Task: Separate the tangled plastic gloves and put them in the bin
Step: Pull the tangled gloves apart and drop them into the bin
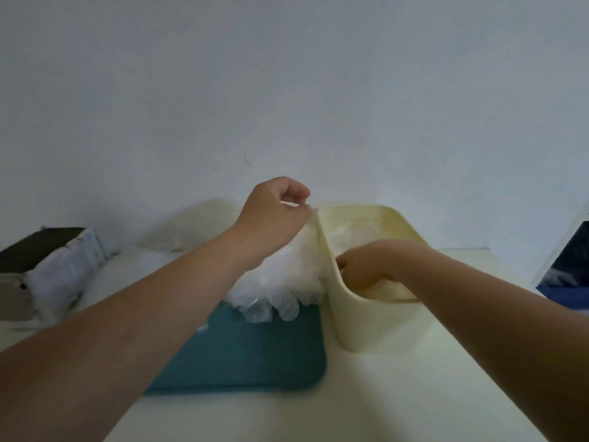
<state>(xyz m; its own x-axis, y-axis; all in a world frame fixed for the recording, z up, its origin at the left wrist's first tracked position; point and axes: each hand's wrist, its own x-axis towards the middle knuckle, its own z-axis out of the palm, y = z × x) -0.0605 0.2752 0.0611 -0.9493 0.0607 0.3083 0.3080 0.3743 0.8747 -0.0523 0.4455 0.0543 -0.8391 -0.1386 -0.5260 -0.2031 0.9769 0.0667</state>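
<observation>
Pulling slowly should free one piece without dragging the heap. The left hand (274, 213) pinches film up from the gloves (287, 274) at frame centre. The right hand (363, 266) sits inside the bin (366, 323) just right of them, and I cannot tell its grip.

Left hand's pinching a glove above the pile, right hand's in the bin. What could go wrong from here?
The glove pinched by the left hand may cling to the glove pile and drag others off the teal tray. The right hand, inside the bin, could shove or tip it.
</observation>
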